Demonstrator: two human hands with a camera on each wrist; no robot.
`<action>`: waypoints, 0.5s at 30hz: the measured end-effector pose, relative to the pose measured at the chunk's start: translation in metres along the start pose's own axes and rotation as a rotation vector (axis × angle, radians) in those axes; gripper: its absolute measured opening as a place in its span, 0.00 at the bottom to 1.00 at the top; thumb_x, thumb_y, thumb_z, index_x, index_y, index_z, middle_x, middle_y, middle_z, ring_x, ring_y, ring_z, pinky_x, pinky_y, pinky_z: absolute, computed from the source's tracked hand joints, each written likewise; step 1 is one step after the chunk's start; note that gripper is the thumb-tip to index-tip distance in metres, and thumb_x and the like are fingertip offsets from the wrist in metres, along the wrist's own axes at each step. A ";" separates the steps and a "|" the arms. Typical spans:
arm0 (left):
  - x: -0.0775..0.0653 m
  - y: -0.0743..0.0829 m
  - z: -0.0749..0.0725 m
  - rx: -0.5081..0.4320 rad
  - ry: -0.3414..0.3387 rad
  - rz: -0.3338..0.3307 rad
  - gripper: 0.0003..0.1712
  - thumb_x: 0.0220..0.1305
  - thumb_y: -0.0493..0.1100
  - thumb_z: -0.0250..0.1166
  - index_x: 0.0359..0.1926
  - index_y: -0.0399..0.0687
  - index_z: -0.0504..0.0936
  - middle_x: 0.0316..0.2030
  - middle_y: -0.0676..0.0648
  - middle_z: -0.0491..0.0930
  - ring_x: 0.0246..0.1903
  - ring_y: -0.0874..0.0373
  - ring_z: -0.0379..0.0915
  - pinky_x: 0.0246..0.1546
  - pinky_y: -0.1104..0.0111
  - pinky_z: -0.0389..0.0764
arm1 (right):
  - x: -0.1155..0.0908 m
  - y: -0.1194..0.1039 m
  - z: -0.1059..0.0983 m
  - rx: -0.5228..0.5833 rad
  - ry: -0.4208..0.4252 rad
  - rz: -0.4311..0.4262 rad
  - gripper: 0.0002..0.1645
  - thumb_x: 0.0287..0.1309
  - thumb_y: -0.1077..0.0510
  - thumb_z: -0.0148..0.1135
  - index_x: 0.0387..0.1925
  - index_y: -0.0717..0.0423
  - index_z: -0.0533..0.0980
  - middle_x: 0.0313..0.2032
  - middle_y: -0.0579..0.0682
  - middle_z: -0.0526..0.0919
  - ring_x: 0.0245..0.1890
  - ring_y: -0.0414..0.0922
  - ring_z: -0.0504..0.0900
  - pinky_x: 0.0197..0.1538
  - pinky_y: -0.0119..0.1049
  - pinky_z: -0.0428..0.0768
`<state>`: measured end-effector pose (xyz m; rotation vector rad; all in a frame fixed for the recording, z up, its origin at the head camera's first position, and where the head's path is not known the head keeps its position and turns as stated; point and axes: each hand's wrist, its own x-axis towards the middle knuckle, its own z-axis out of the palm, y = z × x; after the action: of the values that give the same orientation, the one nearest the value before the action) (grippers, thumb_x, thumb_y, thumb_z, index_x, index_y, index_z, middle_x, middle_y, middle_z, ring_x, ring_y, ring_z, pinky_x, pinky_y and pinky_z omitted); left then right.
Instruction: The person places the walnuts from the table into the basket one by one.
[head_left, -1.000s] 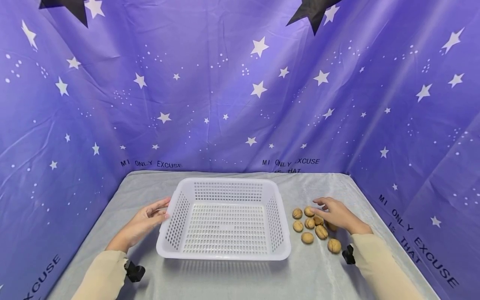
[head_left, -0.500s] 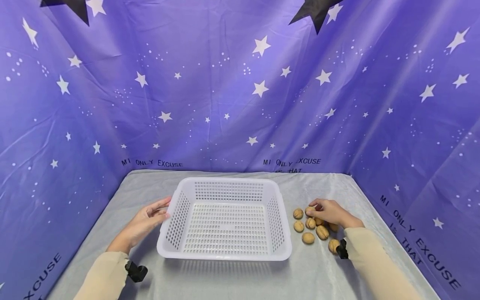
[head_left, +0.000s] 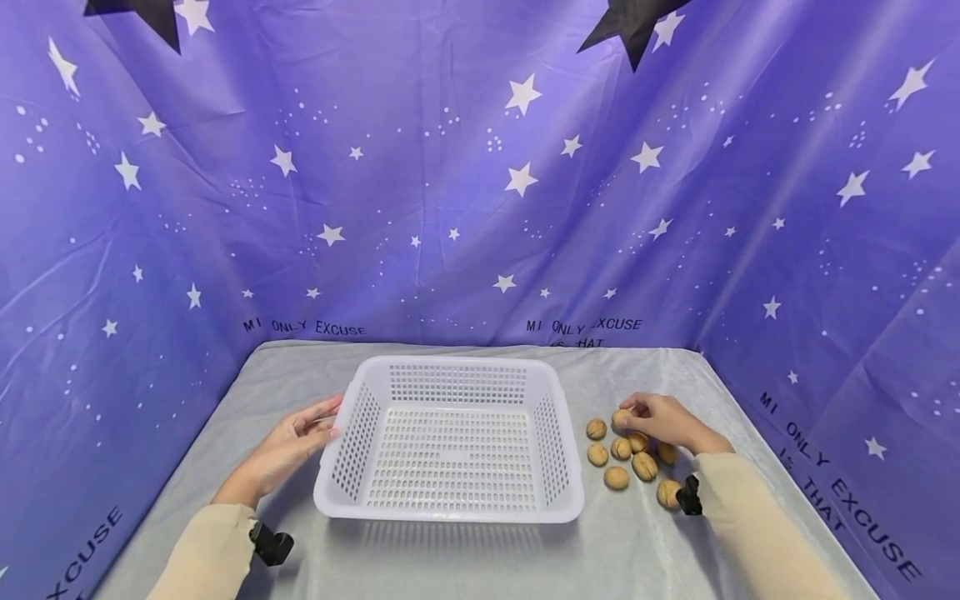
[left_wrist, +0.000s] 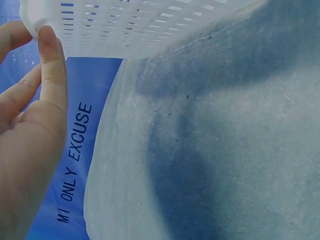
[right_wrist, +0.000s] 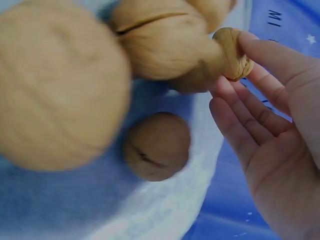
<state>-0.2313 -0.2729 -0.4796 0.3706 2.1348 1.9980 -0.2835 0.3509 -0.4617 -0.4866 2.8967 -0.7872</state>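
Observation:
My right hand point(head_left: 669, 420) pinches a walnut point(right_wrist: 231, 54) between thumb and fingers at the far side of a small group of walnuts. In the right wrist view the other fingers extend below it. Other walnuts lie close around, such as a walnut point(head_left: 644, 466) just nearer to me and a walnut point(right_wrist: 157, 146) below the held one. On the left, my left hand point(head_left: 288, 446) touches the side rim of a white plastic basket point(head_left: 450, 514) with its fingers extended. The left wrist view has the thumb against the rim, with another finger partly hidden behind it. Nothing lies in the basket.
A grey cloth covers the table point(head_left: 420, 562). Purple star-patterned curtains point(head_left: 420, 200) enclose its back and sides. One walnut point(head_left: 668, 494) lies beside the black wrist camera point(head_left: 689, 496) on the right sleeve.
My right hand has moved slightly left onto the far walnut, and its thumb and fingers have closed on it. The left hand and the basket stay in place.

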 end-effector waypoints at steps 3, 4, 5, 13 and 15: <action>0.000 0.000 0.001 -0.004 0.001 -0.007 0.38 0.71 0.34 0.60 0.76 0.31 0.54 0.68 0.36 0.64 0.51 0.61 0.76 0.53 0.71 0.77 | 0.003 -0.007 -0.009 0.002 0.027 -0.028 0.21 0.65 0.47 0.66 0.50 0.59 0.81 0.37 0.47 0.83 0.39 0.45 0.80 0.45 0.46 0.79; 0.000 0.000 0.001 -0.005 0.003 -0.010 0.38 0.71 0.34 0.60 0.76 0.31 0.54 0.68 0.35 0.64 0.51 0.60 0.75 0.53 0.71 0.77 | 0.005 -0.010 -0.012 0.001 0.034 -0.039 0.22 0.65 0.47 0.66 0.50 0.59 0.81 0.38 0.47 0.83 0.40 0.45 0.80 0.45 0.46 0.79; 0.000 0.000 0.001 -0.007 0.003 -0.011 0.38 0.71 0.34 0.60 0.76 0.31 0.54 0.68 0.34 0.63 0.51 0.60 0.75 0.54 0.71 0.77 | 0.006 -0.014 -0.016 0.001 0.039 -0.049 0.22 0.66 0.47 0.65 0.51 0.59 0.81 0.38 0.47 0.83 0.40 0.45 0.80 0.45 0.45 0.79; -0.001 0.001 0.002 0.010 0.010 -0.020 0.38 0.71 0.35 0.61 0.76 0.32 0.54 0.69 0.32 0.61 0.51 0.60 0.74 0.53 0.72 0.77 | 0.026 -0.054 -0.039 0.014 0.059 -0.158 0.20 0.66 0.51 0.66 0.53 0.61 0.80 0.41 0.48 0.84 0.41 0.45 0.82 0.46 0.45 0.80; -0.001 0.002 0.003 0.016 0.015 -0.021 0.38 0.71 0.35 0.61 0.76 0.32 0.54 0.68 0.33 0.62 0.51 0.61 0.74 0.52 0.72 0.77 | 0.032 -0.065 -0.043 0.016 0.048 -0.166 0.21 0.66 0.51 0.66 0.54 0.60 0.80 0.41 0.47 0.84 0.42 0.44 0.82 0.47 0.44 0.80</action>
<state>-0.2297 -0.2705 -0.4780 0.3361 2.1561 1.9796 -0.3033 0.3073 -0.3924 -0.7245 2.9201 -0.8545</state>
